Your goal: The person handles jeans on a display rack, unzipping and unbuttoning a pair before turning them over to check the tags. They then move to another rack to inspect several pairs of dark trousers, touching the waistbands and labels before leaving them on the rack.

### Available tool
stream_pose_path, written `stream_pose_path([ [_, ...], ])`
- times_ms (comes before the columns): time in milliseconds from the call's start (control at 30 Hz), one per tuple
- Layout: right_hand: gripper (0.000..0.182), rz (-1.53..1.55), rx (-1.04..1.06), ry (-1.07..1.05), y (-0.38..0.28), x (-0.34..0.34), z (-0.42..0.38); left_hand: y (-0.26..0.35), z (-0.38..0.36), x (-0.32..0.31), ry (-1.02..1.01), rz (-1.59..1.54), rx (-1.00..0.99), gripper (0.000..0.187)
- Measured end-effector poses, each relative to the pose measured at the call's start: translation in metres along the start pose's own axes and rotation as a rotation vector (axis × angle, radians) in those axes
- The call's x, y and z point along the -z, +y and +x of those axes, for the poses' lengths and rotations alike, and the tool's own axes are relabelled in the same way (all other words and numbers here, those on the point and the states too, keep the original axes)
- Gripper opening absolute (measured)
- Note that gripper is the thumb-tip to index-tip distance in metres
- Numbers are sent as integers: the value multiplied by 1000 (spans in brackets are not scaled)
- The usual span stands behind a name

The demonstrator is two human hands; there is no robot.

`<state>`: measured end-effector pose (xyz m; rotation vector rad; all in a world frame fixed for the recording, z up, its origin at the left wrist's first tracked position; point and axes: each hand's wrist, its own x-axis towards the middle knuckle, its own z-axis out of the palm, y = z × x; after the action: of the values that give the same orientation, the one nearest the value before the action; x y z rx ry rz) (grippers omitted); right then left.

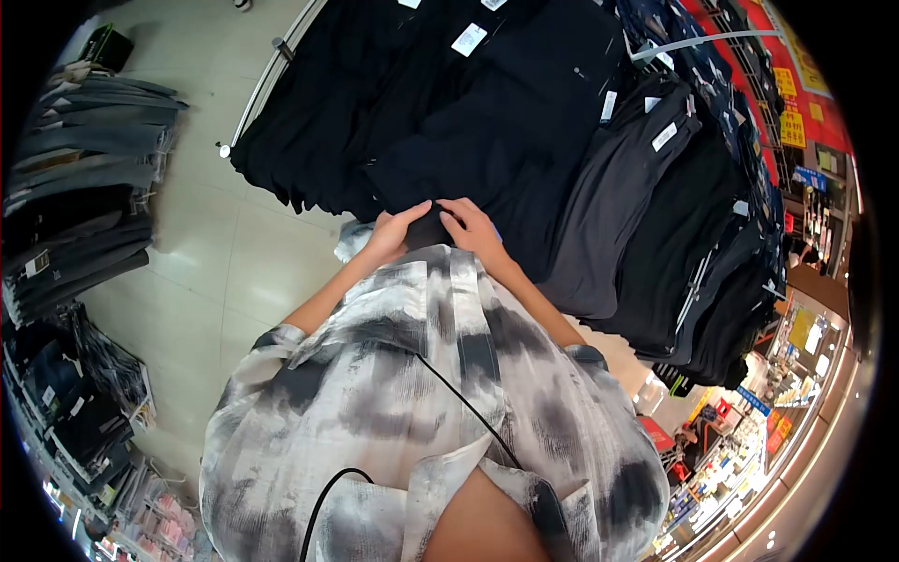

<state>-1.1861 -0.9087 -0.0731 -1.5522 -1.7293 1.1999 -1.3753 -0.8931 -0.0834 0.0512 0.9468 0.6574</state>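
Observation:
Close in front of my patterned shirt [384, 393], both hands are on dark cloth that looks like part of a pair of black trousers [426, 231]. My left hand [395, 234] grips it from the left, thumb stretched along the top. On the other side, my right hand [476, 230] has curled fingers on the same cloth, its fingertips close to the left thumb. Just beyond my hands hang more black trousers [506, 122], several with white tags [469, 39]. The undersides of both hands and the lower cloth are hidden.
A metal rack rail [272, 75] ends at the left of the black trousers. Grey trousers [613, 206] hang to the right, with more dark pairs beyond. Across the pale tiled floor [201, 244], folded jeans [94, 140] sit on a left-hand display. A black cable crosses my shirt.

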Motion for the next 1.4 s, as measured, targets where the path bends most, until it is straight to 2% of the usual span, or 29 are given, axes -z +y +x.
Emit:
stream_pose_path([
  [33,23,-21,50,45,3,-1,4,2,-1,-5,41,65,0,31],
  [67,22,-12,-1,26,7,3,7,-2,5,0,70,66,-2,41],
  [167,21,-60,-144,-29,9,16,12,-8,6,1,82,74,-119,33],
  [267,24,-201,-270,-118,1,24,12,-6,-2,-3,139,109,-265,41],
  [300,25,-254,-204,-82,4,21,9,-8,-4,-3,158,132,-330,43],
  [367,27,-357,-65,-8,9,12,4,-6,-9,-1,168,162,-335,48],
  [433,39,-387,-9,-6,19,2,2,-4,-7,1,131,143,-388,48],
  [500,44,-394,108,75,28,-9,1,-1,-10,2,155,138,-332,48],
  [633,44,-121,212,98,15,-12,4,1,-8,15,152,168,-292,51],
  [733,37,-149,229,114,17,-17,15,2,-7,18,182,247,-322,54],
  [833,30,388,-118,76,22,-28,30,3,-6,16,196,337,-417,54],
  [867,21,395,-67,129,24,-31,35,3,-5,16,198,368,-455,55],
  [967,17,344,-85,138,28,-35,40,3,0,20,165,381,-462,55],
  [1067,16,430,-66,77,31,-36,39,9,-2,17,162,383,-381,53],
  [1167,17,366,-125,4,26,-32,36,8,11,29,41,317,-289,47],
  [1267,19,177,-47,7,8,-23,35,14,0,11,-1,203,-286,48],
  [1400,19,-107,-85,13,-15,-7,33,13,0,9,77,221,-371,56],
])
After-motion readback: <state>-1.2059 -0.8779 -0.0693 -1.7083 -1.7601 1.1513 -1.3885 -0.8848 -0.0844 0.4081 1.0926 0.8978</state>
